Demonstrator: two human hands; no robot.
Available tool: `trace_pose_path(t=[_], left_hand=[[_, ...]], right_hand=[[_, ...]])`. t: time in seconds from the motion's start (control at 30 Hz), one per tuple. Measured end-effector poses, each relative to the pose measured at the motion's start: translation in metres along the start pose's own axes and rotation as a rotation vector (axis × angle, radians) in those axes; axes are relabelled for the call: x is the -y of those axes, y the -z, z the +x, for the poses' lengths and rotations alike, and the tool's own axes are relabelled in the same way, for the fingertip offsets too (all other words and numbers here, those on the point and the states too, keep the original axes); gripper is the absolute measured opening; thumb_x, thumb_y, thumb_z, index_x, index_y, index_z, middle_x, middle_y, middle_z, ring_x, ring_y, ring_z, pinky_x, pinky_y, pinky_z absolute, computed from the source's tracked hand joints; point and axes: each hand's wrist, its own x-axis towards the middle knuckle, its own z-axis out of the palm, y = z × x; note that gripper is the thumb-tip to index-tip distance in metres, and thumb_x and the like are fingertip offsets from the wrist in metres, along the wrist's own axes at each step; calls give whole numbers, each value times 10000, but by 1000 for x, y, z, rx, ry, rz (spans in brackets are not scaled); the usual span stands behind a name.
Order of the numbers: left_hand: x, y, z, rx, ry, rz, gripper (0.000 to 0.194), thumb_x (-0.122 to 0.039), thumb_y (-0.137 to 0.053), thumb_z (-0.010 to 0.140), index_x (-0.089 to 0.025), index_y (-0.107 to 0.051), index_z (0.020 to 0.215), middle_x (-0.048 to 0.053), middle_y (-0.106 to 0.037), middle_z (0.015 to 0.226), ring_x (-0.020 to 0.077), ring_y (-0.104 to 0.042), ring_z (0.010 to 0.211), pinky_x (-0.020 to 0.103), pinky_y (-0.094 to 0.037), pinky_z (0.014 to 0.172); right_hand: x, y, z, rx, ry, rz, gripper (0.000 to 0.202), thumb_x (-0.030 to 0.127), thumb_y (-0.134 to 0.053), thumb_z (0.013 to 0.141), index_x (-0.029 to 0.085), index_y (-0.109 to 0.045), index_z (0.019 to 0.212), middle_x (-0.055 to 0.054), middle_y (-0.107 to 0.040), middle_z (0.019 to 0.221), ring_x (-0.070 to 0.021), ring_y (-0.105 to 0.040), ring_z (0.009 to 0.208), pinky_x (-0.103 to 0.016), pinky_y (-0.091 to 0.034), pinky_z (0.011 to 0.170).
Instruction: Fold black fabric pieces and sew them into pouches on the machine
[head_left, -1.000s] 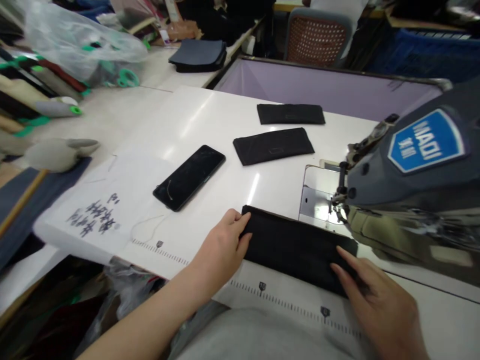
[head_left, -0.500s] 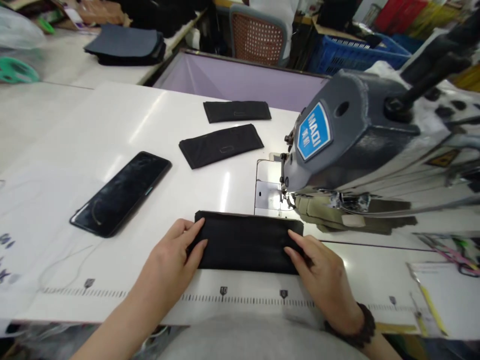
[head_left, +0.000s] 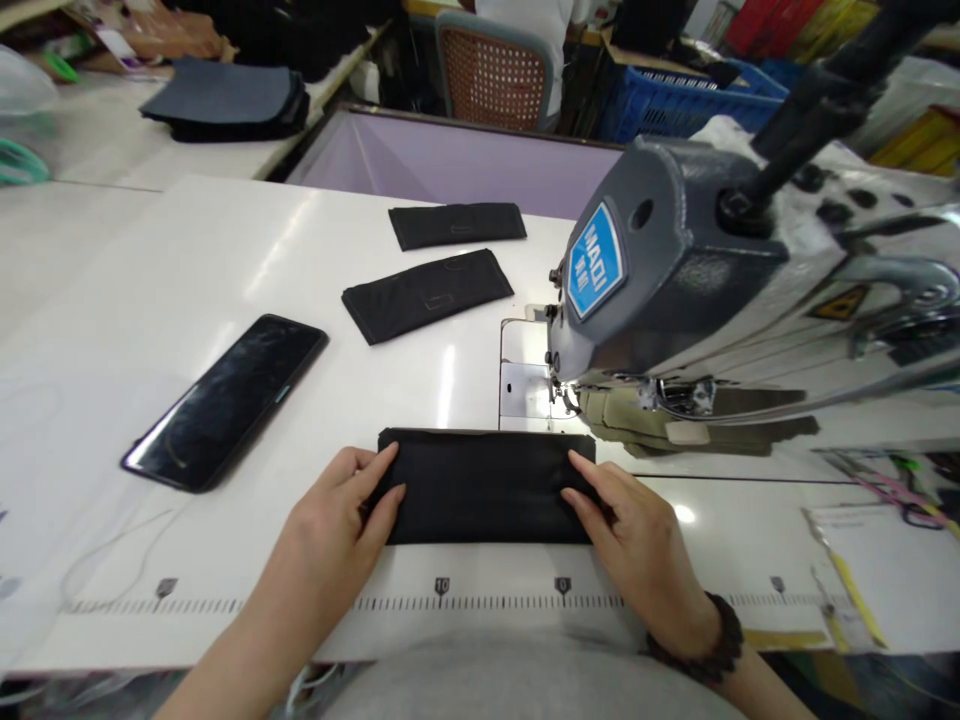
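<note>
A folded black fabric piece [head_left: 484,490] lies flat on the white sewing table, just in front of the sewing machine's needle area. Its left end is gripped by my left hand [head_left: 341,530], thumb and index finger on top. My right hand [head_left: 634,535] grips the right end the same way, and a dark bead bracelet circles that wrist. The sewing machine [head_left: 675,250] stands beyond and to the right, its lamp lighting the needle plate [head_left: 523,388]. Two similar black fabric pieces, one nearer [head_left: 427,293] and one farther [head_left: 459,225], rest behind the plate.
To the left lies a black smartphone [head_left: 229,400]. Olive fabric [head_left: 637,420] sits under the machine arm. Scissors with pink handles [head_left: 900,500] and a paper sheet [head_left: 885,570] are at the right. Dark fabric sheets [head_left: 225,95] are stacked at the far left, and a blue crate [head_left: 675,100] stands behind.
The view has shifted slightly, moving most of the scene a little left. Both hands keep their hold on the black fabric piece, which now lies straighter along the table.
</note>
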Motion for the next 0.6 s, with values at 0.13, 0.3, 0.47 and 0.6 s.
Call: trace_pose_path(t=[0.13,0.3,0.47,0.6], left_hand=[[1,0,-1,-2,3,-4,379,-343,-377,820,-118,-550,1072,35,-538,854,134,-559,659,253,-493,616],[-1,0,1,-22,-5,44,353,-327,-375,832,-124,-568,1047,32,-550,830,141,-564,686,254,-487,642],[-8,-1,7,-21,-19,294,285,-310,-407,858,-131,-611,945,37,-529,778,154,-551,628,279,-479,593],[-15,-1,14,-75,-183,449,231,-213,-417,855,-100,-617,828,107,-518,942,203,-539,790,330,-475,708]], right_hand=[[-1,0,0,29,-18,2,307,261,-427,850,98,-554,1077,-57,-594,770,-147,-562,707,-267,-471,636],[1,2,4,69,-55,-11,310,257,-430,842,106,-559,1080,-64,-606,792,-164,-569,739,-292,-469,656],[3,4,10,75,-34,-65,285,263,-426,849,110,-592,1024,-64,-620,800,-162,-578,735,-295,-462,667],[7,5,10,55,-41,-317,258,315,-459,834,172,-615,982,-28,-566,724,-162,-543,602,-293,-437,505]])
